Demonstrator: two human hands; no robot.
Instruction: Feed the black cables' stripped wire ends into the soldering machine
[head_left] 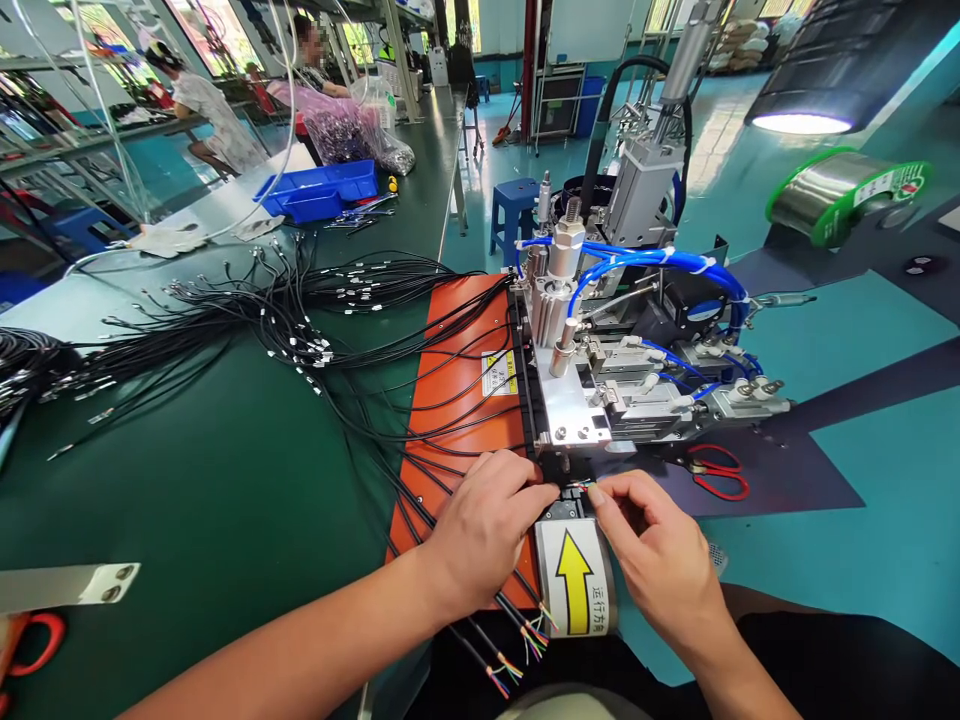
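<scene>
At the front end of a metal wire-processing machine (574,400), my two hands meet over a small black slotted fixture (561,508). My left hand (484,530) is closed, its fingertips pressing on a black cable at the fixture's left side; the fingers partly cover the cable. Opposite it, my right hand (660,555) pinches the thin coloured wires (583,487) at the cable's end. Below the fixture is a curved guide bearing a yellow arrow label (574,578). Several black cables with stripped coloured ends (534,632) hang beneath my left wrist.
Black cables (300,320) spread over the green table and across an orange plate (465,400). Red-handled scissors (716,472) lie right of the machine, below a solder wire spool (847,195). Blue bins (319,190) stand farther back. Two people sit at the far left.
</scene>
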